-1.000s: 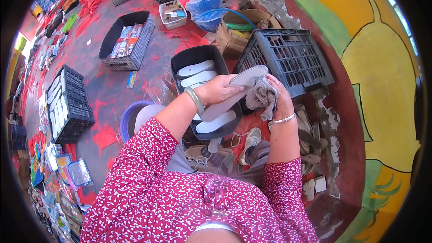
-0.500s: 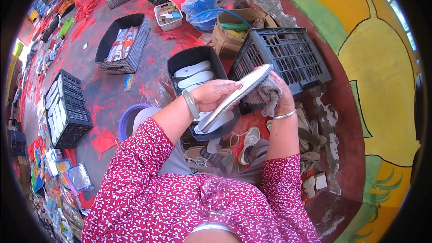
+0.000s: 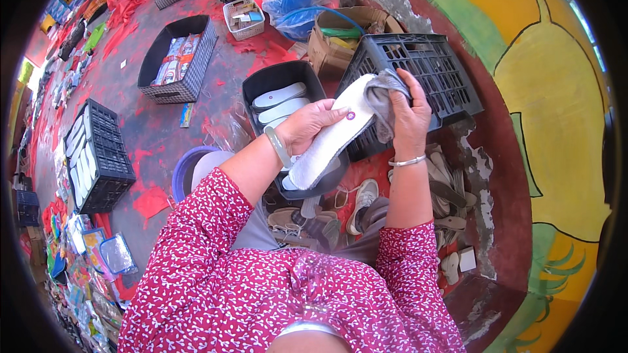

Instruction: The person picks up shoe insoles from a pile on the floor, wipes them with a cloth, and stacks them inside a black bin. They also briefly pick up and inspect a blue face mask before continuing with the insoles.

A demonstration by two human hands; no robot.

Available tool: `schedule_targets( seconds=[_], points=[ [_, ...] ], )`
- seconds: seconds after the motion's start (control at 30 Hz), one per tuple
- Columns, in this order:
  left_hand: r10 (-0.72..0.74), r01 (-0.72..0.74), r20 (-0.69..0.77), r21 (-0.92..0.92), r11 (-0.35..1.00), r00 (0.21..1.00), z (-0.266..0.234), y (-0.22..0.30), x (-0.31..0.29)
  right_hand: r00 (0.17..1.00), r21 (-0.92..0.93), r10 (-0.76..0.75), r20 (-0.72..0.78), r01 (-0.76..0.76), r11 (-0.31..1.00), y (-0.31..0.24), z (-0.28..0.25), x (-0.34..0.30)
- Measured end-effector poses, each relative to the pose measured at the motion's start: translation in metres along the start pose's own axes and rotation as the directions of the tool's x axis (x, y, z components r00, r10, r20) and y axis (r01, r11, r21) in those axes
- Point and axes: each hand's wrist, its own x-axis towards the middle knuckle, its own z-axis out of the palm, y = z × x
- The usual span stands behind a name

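Note:
A white fleecy insole (image 3: 327,147) with a small round purple mark slants between my hands. My left hand (image 3: 311,127) grips its side near the middle, thumb on the white face. In my right hand (image 3: 411,111) is a grey cloth (image 3: 383,95), pressed over the insole's upper end. Below them, a dark fabric bin (image 3: 252,78) holds several more pale insoles (image 3: 280,96), partly hidden by my left hand and the insole I hold.
A grey plastic crate (image 3: 425,59) stands by the wall, next to a cardboard box (image 3: 327,49). Several shoes (image 3: 451,183) lie below it. A black crate (image 3: 108,170) of insoles, a checked bin (image 3: 180,85) of packets and a purple basin (image 3: 183,173) are at left.
The insole has turned from edge-on so its white face shows. The grey cloth has moved from behind it onto its upper end, and my right hand has risen slightly.

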Motion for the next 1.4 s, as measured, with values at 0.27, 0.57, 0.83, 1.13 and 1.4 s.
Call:
schedule_targets(
  seconds=[0.27, 0.57, 0.83, 1.13, 1.4],
  points=[
    [0.098, -0.099, -0.02, -0.05, 0.994, 0.995, -0.004, -0.006, 0.005, 0.998, -0.026, -0.025, -0.066, 0.023, 0.999, 0.008, 0.011, -0.015],
    [0.327, -0.372, -0.253, -0.161, 0.914, 0.911, -0.033, 0.013, 0.013, 0.922, -0.333, -0.248, 0.299, 0.344, 0.878, -0.016, 0.057, -0.06],
    [0.421, -0.501, -0.36, -0.169, 0.848, 0.833, -0.061, 0.028, 0.01, 0.865, -0.256, -0.237, 0.443, 0.375, 0.891, -0.027, 0.066, -0.074],
    [0.389, -0.551, -0.484, -0.254, 0.795, 0.784, -0.061, 0.039, 0.006, 0.667, -0.182, -0.042, 0.744, 0.264, 0.947, -0.042, 0.05, -0.071],
    [0.279, -0.375, -0.381, -0.203, 0.905, 0.881, -0.058, 0.023, 0.01, 0.933, 0.043, 0.092, 0.349, -0.114, 0.993, -0.044, 0.016, -0.038]
  ],
)
